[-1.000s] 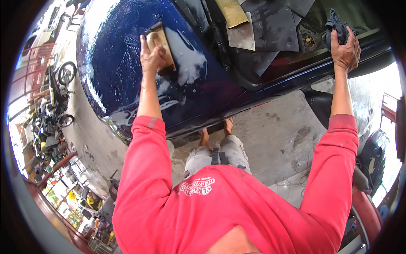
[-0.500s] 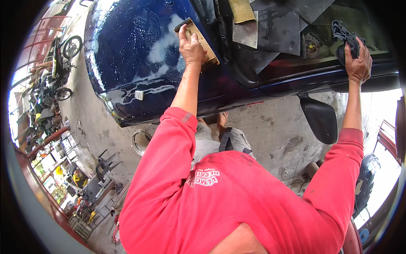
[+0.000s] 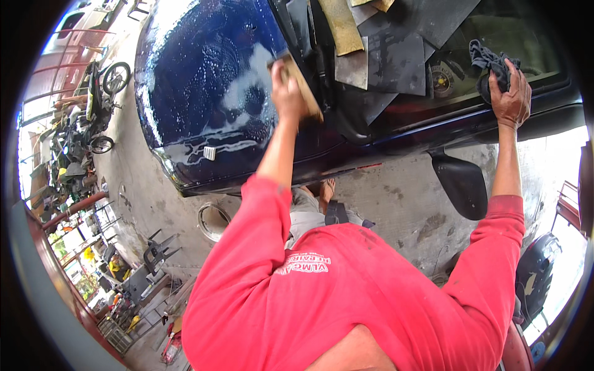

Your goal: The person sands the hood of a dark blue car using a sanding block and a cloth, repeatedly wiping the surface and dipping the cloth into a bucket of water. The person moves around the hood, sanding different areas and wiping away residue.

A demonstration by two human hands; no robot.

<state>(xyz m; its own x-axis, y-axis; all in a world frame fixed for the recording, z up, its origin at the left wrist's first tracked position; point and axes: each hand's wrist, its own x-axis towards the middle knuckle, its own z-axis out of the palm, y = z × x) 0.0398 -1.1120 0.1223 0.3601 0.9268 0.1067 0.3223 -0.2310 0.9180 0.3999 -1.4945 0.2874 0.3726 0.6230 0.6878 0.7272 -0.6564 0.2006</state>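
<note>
My left hand [image 3: 286, 96] grips a tan, flat rectangular block [image 3: 307, 98], somewhat blurred, on the wet, foam-streaked dark blue car panel [image 3: 185, 80] beside the black trim. My right hand [image 3: 511, 102] is closed on a bunched dark grey cloth [image 3: 489, 60] at the window glass. Between my hands, overlapping dark sheets [image 3: 396, 62] and tan sheets [image 3: 340, 28] lie on the car. A small pale ribbed piece [image 3: 209, 153] rests on the wet panel.
A black side mirror [image 3: 459, 185] juts from the car above the concrete floor [image 3: 402, 210]. Motorcycles [image 3: 90, 117], red railings and piled items line the left side. A round ring-shaped object [image 3: 213, 221] lies near my feet. A dark rounded object [image 3: 535, 278] stands at right.
My left hand has moved rightward with the block across the panel to the trim's edge since a second ago. My right hand still holds the cloth. The whole view has shifted.
</note>
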